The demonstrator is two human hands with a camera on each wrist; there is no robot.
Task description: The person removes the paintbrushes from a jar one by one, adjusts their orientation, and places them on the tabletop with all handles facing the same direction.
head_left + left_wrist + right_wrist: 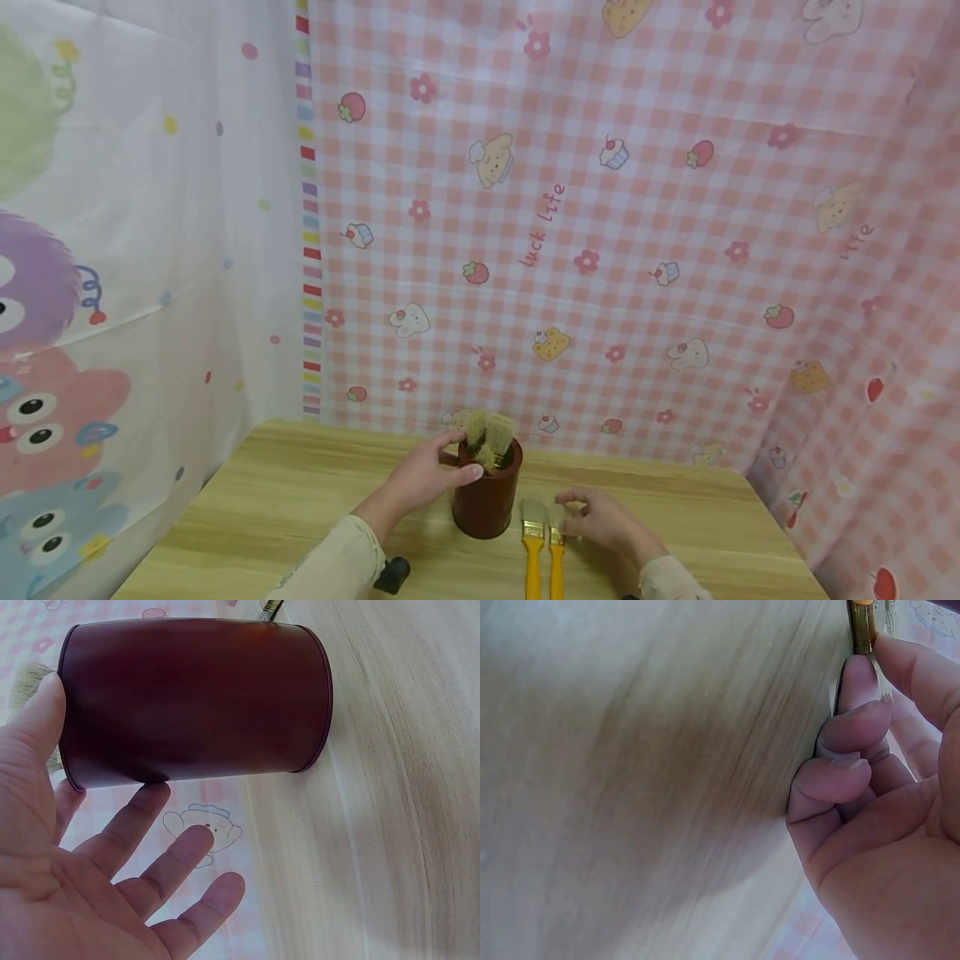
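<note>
A dark red-brown cylindrical brush holder (486, 504) stands upright on the wooden table, with several paintbrushes (498, 433) in it, bristles up. My left hand (422, 482) holds its rim between thumb and index finger; in the left wrist view the middle finger touches the side and two fingers stretch free. To the right of the holder, two yellow-handled paintbrushes (533, 546) lie side by side, bristles pointing away from me. With thumb and fingertips, my right hand (603, 523) pinches the right-hand paintbrush (557, 550) near its metal ferrule. Its other fingers are curled against the tabletop.
The wooden table (330, 467) reaches back to a pink checked curtain (585, 208). A white patterned curtain (187, 250) hangs at the left. A small black object (392, 575) lies near my left forearm.
</note>
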